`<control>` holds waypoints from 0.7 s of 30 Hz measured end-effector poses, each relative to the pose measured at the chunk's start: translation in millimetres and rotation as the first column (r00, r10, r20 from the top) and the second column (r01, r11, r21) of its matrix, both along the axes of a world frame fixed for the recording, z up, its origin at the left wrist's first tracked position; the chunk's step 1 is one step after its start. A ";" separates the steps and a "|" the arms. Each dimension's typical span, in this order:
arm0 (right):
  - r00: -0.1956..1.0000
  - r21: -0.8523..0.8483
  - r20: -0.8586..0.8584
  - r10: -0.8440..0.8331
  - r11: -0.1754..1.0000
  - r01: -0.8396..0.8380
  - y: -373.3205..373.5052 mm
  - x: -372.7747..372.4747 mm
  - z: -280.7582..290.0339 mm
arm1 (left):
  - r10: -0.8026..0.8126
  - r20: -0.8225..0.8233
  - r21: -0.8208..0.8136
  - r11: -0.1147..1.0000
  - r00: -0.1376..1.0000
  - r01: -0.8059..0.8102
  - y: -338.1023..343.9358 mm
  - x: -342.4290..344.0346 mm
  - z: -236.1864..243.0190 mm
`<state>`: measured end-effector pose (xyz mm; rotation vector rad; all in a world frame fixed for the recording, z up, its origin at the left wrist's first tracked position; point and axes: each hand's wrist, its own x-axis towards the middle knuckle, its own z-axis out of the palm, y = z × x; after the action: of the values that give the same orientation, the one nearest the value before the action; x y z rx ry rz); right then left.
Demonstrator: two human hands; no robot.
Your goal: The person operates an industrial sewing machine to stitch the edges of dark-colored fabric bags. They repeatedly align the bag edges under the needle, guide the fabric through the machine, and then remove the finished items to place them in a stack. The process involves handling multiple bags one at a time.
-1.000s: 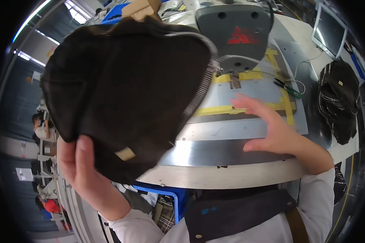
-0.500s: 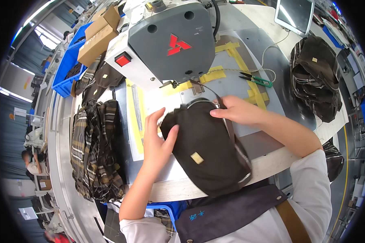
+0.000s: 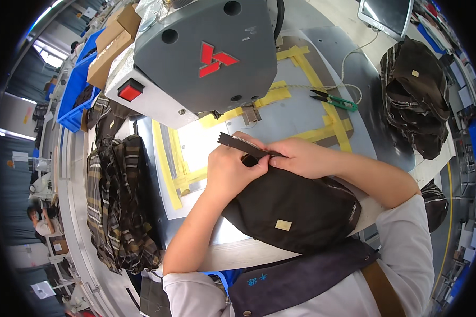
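Note:
A dark brown fabric bag piece (image 3: 301, 203) with a small pale yellow patch (image 3: 283, 225) lies against the table's front edge, close to my body. At its upper end a zipper tape (image 3: 243, 143) sticks out past my fingers. My left hand (image 3: 232, 166) is closed round this end, thumb pressed on the fabric. Right beside it, my right hand (image 3: 299, 157) pinches the same edge, thumb tips almost meeting. Just beyond my hands stands the grey and white sewing machine head (image 3: 206, 58), with its metal clamp (image 3: 251, 113) over the bed.
Plaid fabric pieces (image 3: 119, 201) are heaped at the left, near blue bins (image 3: 71, 113) and a cardboard box (image 3: 108, 61). Green-handled thread snips (image 3: 336, 100) lie on the plate marked with yellow tape (image 3: 325, 113). More brown bags (image 3: 415, 100) are stacked at the right, below a screen (image 3: 386, 18).
The bag piece has turned, its patch now lower and further right. Both hands have come together at its upper end, and my left hand has closed on it. The zipper tape now sticks out leftward.

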<state>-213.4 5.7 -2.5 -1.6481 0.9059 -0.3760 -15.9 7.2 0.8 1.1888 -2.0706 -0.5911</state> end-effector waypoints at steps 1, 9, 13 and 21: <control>1.000 -0.011 0.015 -0.007 1.000 0.007 1.7 0.4 -0.6 | 0.001 0.034 0.000 1.000 0.999 -0.001 -1.6 3.0 -0.8; 0.995 -0.020 0.014 -0.095 0.995 0.095 1.7 -1.8 6.8 | 0.045 -0.100 0.180 0.983 0.994 -0.026 -8.9 11.7 0.7; 0.962 -0.202 0.042 -0.269 0.941 0.272 -2.0 -3.2 -1.3 | 0.111 -0.226 0.324 0.945 0.968 -0.033 -4.2 3.0 7.4; 0.909 0.159 0.285 -0.305 0.950 0.269 -5.1 -3.7 -3.4 | 0.058 -0.130 0.171 0.985 0.990 -0.036 -21.6 24.5 5.7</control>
<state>-217.1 0.6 -5.9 -1.3038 0.9152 -0.7477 8.6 -14.4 6.5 1.2535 -1.9043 -0.8144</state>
